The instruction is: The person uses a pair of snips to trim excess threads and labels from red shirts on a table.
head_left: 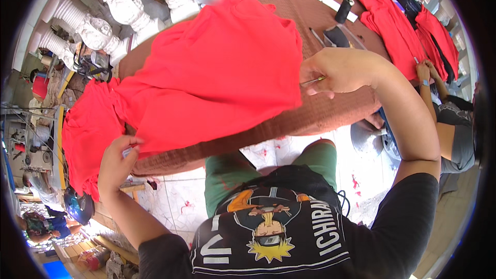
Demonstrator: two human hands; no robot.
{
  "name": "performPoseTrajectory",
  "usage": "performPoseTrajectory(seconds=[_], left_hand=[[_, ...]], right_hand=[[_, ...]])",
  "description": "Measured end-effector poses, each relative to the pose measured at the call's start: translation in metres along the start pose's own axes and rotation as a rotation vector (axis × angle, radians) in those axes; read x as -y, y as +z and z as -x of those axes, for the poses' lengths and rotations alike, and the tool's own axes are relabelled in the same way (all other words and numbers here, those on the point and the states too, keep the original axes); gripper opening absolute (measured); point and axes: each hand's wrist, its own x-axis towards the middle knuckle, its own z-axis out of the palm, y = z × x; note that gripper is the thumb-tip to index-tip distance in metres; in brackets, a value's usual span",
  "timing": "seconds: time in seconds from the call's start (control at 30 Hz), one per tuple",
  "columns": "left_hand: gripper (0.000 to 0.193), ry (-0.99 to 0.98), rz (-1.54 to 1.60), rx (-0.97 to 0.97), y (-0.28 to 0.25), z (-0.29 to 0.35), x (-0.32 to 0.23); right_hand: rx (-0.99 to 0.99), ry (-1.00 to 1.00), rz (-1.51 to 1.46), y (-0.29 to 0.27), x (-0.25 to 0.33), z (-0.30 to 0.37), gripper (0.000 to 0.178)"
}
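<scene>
A large red garment [217, 72] of smooth cloth lies spread over the brown-covered table [289, 119], with its left end hanging over the edge. My right hand [343, 70] is closed on a slim metal tool [314, 80] at the garment's right edge; its exact kind is hard to make out. Some of the right fingers are hidden behind the cloth. At the garment's lower left edge is my left hand [118, 163]. Its thumb and forefinger come together by a small pale bit [127, 151] that is too small to name.
A black thread spool [343, 11] stands by a long white strip [330, 3] at the back. Another person's hands [424, 70] are on more red clothing [390, 26] at the right. White ornate columns [121, 2] line the far side. Red scraps [355, 182] dot the tiled floor.
</scene>
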Motion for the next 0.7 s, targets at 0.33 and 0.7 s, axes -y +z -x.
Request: performPoseTrajectory(seconds=[0.33, 0.7], left_hand=[[0.022, 0.606, 0.115, 0.109, 0.171, -0.052, -0.122], [0.02, 0.32, 0.498, 0.052, 0.254, -0.092, -0.133]], right_hand=[[-0.185, 0.052, -0.425, 0.078, -0.056, 0.03, 0.034], [-0.518, -0.135, -0.5, 0.167, -0.038, -0.029, 0.033]])
